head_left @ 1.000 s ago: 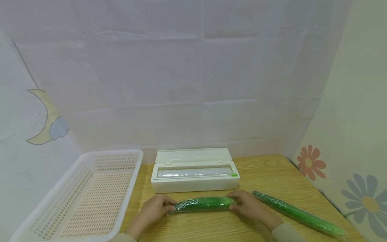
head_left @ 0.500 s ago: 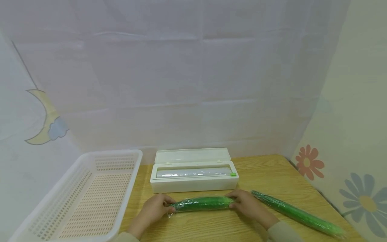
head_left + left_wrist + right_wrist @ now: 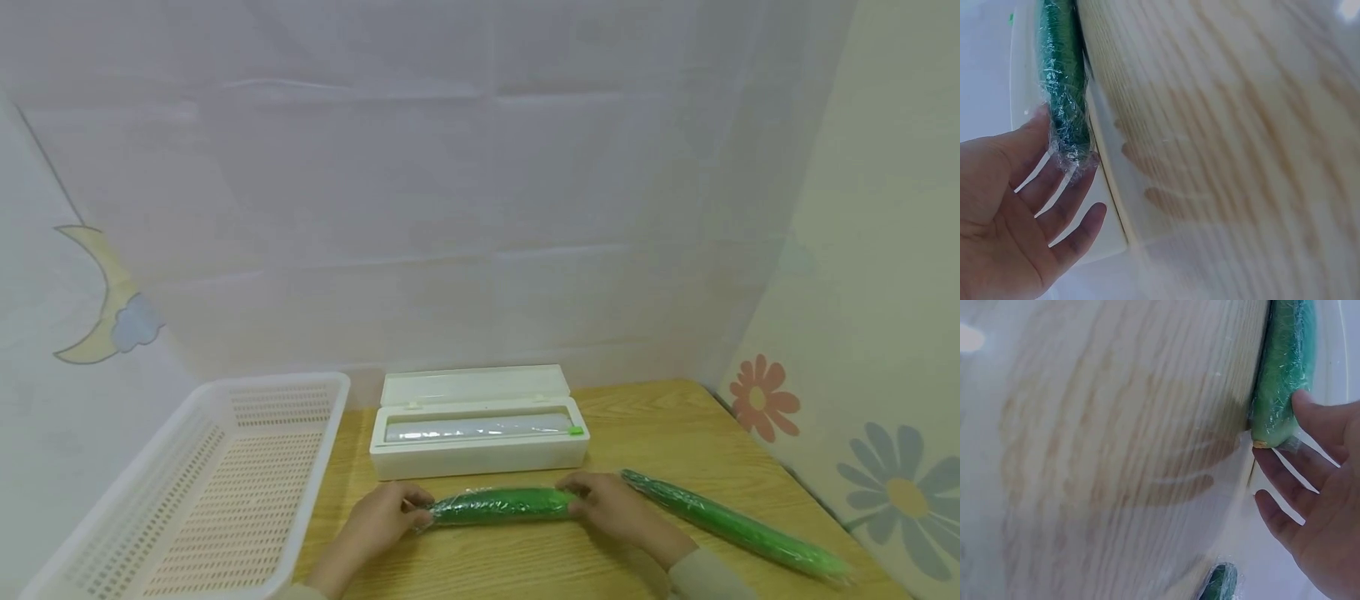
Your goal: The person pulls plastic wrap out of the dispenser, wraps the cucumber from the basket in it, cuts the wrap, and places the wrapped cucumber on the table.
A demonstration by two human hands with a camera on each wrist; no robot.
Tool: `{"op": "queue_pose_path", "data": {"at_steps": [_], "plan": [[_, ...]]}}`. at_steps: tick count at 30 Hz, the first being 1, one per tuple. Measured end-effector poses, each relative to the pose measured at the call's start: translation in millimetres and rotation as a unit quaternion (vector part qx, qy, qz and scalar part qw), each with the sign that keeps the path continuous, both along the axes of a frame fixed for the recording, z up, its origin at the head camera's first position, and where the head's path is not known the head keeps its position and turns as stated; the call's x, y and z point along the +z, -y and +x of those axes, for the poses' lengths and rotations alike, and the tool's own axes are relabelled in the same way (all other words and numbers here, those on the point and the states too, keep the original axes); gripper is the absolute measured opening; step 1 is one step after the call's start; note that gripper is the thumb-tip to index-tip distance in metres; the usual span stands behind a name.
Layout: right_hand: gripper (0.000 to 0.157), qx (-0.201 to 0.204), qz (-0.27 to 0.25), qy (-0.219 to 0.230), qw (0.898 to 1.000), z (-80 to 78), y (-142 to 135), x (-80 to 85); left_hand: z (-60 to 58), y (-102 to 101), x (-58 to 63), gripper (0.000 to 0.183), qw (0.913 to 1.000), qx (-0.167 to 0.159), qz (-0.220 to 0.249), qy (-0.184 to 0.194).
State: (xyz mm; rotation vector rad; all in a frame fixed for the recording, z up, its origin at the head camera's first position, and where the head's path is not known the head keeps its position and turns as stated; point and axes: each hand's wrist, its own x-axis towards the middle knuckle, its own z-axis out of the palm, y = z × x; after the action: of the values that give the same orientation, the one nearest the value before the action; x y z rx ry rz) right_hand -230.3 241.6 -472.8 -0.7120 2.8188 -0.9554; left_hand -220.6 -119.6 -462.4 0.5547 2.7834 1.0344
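Note:
A cucumber wrapped in clear cling film (image 3: 502,506) lies crosswise at the front of the table. My left hand (image 3: 386,517) pinches its left end, where crumpled film (image 3: 1072,159) bunches past the dark green tip. At the opposite, paler end, my right hand (image 3: 607,504) holds it between thumb and fingers. The right wrist view shows that thumb (image 3: 1310,409) against the cucumber's side and a fingertip by its end. Just behind it stands a white cling film box (image 3: 480,458), lid up, with a film roll (image 3: 476,427) inside and a green slider (image 3: 575,431) at right.
A second wrapped cucumber (image 3: 738,525) lies slantwise on the wooden table (image 3: 645,425), right of my right hand. To the left stands a white slotted plastic basket (image 3: 318,500). A pale cloth wall (image 3: 480,208) rises behind the table, with printed walls on both sides.
Both hands stay at the cucumber's ends with hardly any movement. The whole head view has shifted slightly, moving the scene a little to the left.

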Motion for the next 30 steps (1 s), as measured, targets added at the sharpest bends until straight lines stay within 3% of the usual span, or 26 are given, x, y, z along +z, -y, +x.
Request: {"op": "queue_pose_path", "data": {"at_steps": [7,16,22,30], "plan": [[0.032,-0.007,-0.004,0.033,0.999,1.5,1.2,0.9,4.1,1.5,1.5,0.026,0.9998,-0.015,0.014,0.001],[0.027,-0.03,-0.011,0.021,0.999,0.0,4.1,-2.5,6.4,-0.6,-0.3,0.024,0.9996,-0.006,0.027,-0.009],[0.028,-0.031,0.005,0.001,1.0,0.4,6.4,-2.5,7.5,-0.5,0.6,0.021,0.9998,-0.001,0.015,-0.015],[0.027,-0.029,-0.005,0.01,1.0,2.9,5.6,4.3,10.8,-2.7,3.2,0.02,0.9991,0.0,-0.015,-0.041]]}}
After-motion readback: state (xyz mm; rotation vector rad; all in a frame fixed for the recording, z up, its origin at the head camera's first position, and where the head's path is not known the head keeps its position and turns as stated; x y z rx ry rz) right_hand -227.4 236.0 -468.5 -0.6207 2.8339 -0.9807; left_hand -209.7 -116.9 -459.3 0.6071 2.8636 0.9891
